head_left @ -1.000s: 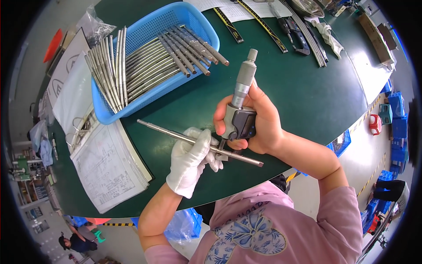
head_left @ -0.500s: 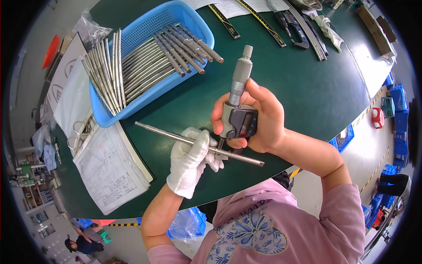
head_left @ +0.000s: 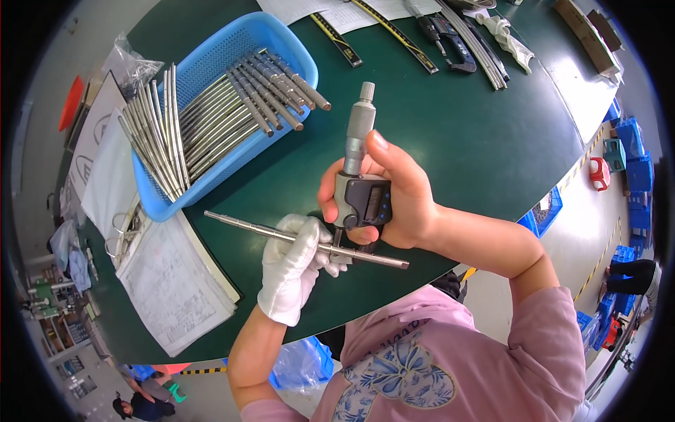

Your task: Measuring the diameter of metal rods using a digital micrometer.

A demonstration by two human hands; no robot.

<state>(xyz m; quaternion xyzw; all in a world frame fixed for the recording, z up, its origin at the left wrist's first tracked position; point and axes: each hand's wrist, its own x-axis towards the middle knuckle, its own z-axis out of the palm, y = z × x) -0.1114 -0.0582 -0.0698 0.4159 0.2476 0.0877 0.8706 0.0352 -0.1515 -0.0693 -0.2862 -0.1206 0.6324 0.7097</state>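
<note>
A slim, stepped metal rod [head_left: 380, 259] lies slantwise across my gloved left hand [head_left: 290, 261], whose fingers are closed round it. In my bare right hand [head_left: 404, 200] is a digital micrometer [head_left: 360, 126], its thimble pointing away from me. The micrometer's frame end meets the rod just right of the glove; whether its jaws touch the metal is hidden by my fingers. Beyond my left hand stands a blue plastic basket [head_left: 151, 199] filled with similar metal rods [head_left: 218, 112], some laid crosswise on top of the others.
An open ring binder with drawings [head_left: 176, 299] lies at the table's left. Steel rulers [head_left: 337, 42], another micrometer [head_left: 457, 46], long thin strips [head_left: 472, 42] and a white glove [head_left: 512, 42] lie at the far side. Cardboard pieces [head_left: 587, 35] rest at the far right.
The whole scene sits a little further left in the picture. My hands keep their hold on the rod and the micrometer; my right thumb has lifted slightly from the thimble.
</note>
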